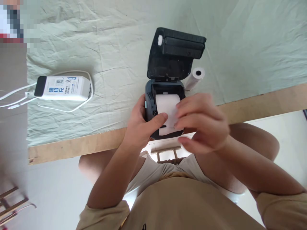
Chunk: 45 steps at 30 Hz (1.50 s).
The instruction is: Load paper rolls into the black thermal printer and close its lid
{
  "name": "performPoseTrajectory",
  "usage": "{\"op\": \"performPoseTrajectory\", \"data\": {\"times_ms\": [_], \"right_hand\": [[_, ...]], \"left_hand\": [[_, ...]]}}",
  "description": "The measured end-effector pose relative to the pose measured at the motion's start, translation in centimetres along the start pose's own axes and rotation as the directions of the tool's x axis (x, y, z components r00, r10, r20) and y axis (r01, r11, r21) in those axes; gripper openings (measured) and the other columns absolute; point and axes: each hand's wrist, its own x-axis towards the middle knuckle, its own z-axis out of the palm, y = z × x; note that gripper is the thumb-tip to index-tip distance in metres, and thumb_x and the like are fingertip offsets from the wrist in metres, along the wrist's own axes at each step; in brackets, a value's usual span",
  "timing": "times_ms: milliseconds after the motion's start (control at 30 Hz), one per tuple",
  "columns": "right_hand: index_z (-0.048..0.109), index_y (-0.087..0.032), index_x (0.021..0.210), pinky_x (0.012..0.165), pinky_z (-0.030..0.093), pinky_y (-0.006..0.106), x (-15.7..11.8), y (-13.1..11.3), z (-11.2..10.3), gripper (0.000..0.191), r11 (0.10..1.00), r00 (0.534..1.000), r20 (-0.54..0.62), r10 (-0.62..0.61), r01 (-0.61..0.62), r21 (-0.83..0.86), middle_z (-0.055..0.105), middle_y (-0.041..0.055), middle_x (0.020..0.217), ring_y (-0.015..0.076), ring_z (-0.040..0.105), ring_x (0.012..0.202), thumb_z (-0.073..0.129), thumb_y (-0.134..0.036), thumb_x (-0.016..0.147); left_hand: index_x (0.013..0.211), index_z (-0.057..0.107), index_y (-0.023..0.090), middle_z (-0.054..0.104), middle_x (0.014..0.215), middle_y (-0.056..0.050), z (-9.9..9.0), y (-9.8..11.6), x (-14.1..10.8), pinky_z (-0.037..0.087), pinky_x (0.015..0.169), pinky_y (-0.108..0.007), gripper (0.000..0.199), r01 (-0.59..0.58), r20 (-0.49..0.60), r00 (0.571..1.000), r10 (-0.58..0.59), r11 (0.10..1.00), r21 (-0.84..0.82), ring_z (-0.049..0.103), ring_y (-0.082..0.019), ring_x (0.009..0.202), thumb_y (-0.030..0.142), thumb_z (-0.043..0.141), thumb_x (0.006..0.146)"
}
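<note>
A dark thermal label printer (149, 105) stands at the table's front edge, its hinged lid (170, 64) raised. Inside its bay lies a white paper roll (168, 103), with the loose end hanging toward me over the front. My left hand (144, 123) grips the printer's left side, its thumb pressed on the paper. At the printer's right side, my right hand (203, 123) is slightly blurred; its fingers are close to or touching the roll's edge, with the thumb spread away from them. A second paper roll (195, 78) rests just behind the printer, to the right.
To the left is a white power strip (67, 88) with white cables (19, 91) looped around it. A wrinkled pale green cloth (115, 48) covers the table up to its bare wooden edge (96, 140). Wooden stool-like bars (11, 204) show at lower left.
</note>
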Motion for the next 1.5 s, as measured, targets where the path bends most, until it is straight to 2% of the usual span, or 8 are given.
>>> {"op": "performPoseTrajectory", "data": {"times_ms": [100,233,367,500,667,967,1267,1500], "right_hand": [[0.066,-0.034,0.119,0.081,0.065,0.047,1.4,0.3,-1.3,0.025,0.976,0.979,-0.060,0.195,-0.199,-0.084,0.079,0.0061,0.123,0.0281,0.079,0.114,0.061,-0.027,0.096],[0.056,-0.036,0.147,0.091,0.064,0.041,3.1,1.0,-1.9,0.048,0.940,0.934,0.101,0.342,-0.340,-0.034,0.061,0.0047,0.162,0.0304,0.059,0.157,0.057,-0.026,0.100],[0.063,-0.034,0.130,0.075,0.057,0.035,2.7,1.6,-1.0,0.028,0.946,0.946,-0.099,0.308,-0.293,0.140,0.069,0.0024,0.134,0.0210,0.076,0.112,0.063,-0.038,0.102],[0.054,-0.027,0.089,0.054,0.039,0.031,1.3,1.6,-0.5,0.025,0.910,0.926,-0.030,0.376,-0.363,0.199,0.053,-0.0042,0.071,0.0124,0.046,0.058,0.068,-0.041,0.105],[0.036,-0.027,0.078,0.051,0.035,0.029,0.8,2.0,-0.7,0.048,0.783,0.801,0.270,0.535,-0.590,0.198,0.042,-0.0059,0.066,0.0110,0.037,0.057,0.075,-0.045,0.101],[0.030,-0.025,0.068,0.048,0.020,0.028,1.6,2.2,-0.7,0.053,0.704,0.718,0.365,0.592,-0.682,0.199,0.028,-0.0081,0.060,0.0074,0.020,0.056,0.078,-0.027,0.092],[0.033,-0.024,0.069,0.050,0.020,0.029,1.2,2.2,-0.5,0.049,0.693,0.745,0.349,0.568,-0.662,0.286,0.030,-0.0076,0.059,0.0078,0.023,0.054,0.072,-0.030,0.097],[0.035,-0.027,0.079,0.054,0.027,0.031,0.5,2.3,-0.8,0.054,0.663,0.745,0.367,0.557,-0.665,0.345,0.043,-0.0069,0.066,0.0110,0.032,0.060,0.088,-0.035,0.085]], "left_hand": [[0.117,0.076,0.025,0.083,0.100,-0.004,-0.3,-0.2,-0.1,0.071,0.071,-0.036,0.052,0.006,0.018,1.000,-0.005,1.000,-0.007,0.080,-0.027,0.084,0.026,0.101,0.072],[0.118,0.076,0.024,0.082,0.097,-0.003,-0.6,-0.4,0.0,0.071,0.068,-0.035,0.048,-0.003,0.064,0.998,0.002,1.000,0.018,0.080,-0.025,0.083,0.024,0.097,0.075],[0.119,0.076,0.024,0.078,0.093,-0.001,-0.9,-0.4,0.2,0.068,0.064,-0.032,0.050,0.014,0.053,0.998,-0.018,0.998,0.069,0.076,-0.021,0.078,0.028,0.098,0.074],[0.128,0.074,0.025,0.080,0.101,-0.004,-1.1,-0.5,0.1,0.068,0.066,-0.034,0.063,0.025,0.026,0.999,-0.028,0.993,0.115,0.078,-0.025,0.084,0.035,0.101,0.072],[0.131,0.073,0.025,0.082,0.113,-0.009,-1.0,-0.7,-0.3,0.071,0.077,-0.043,0.057,-0.041,0.115,0.993,0.035,0.998,0.047,0.084,-0.035,0.102,0.049,0.094,0.084],[0.117,0.075,0.023,0.081,0.097,-0.005,0.1,-0.2,0.0,0.067,0.065,-0.033,0.035,0.026,0.011,1.000,-0.025,0.999,-0.036,0.083,-0.027,0.083,0.042,0.089,0.091],[0.118,0.079,0.024,0.086,0.112,-0.009,0.4,-0.8,0.2,0.073,0.090,-0.042,0.038,0.016,-0.005,1.000,-0.017,0.994,-0.110,0.082,-0.037,0.124,0.058,0.071,0.104],[0.092,0.076,0.023,0.081,0.089,-0.003,0.6,-0.5,0.3,0.074,0.096,-0.044,0.029,-0.017,-0.077,0.997,0.003,0.984,-0.176,0.084,-0.032,0.117,0.048,0.075,0.105]]}}
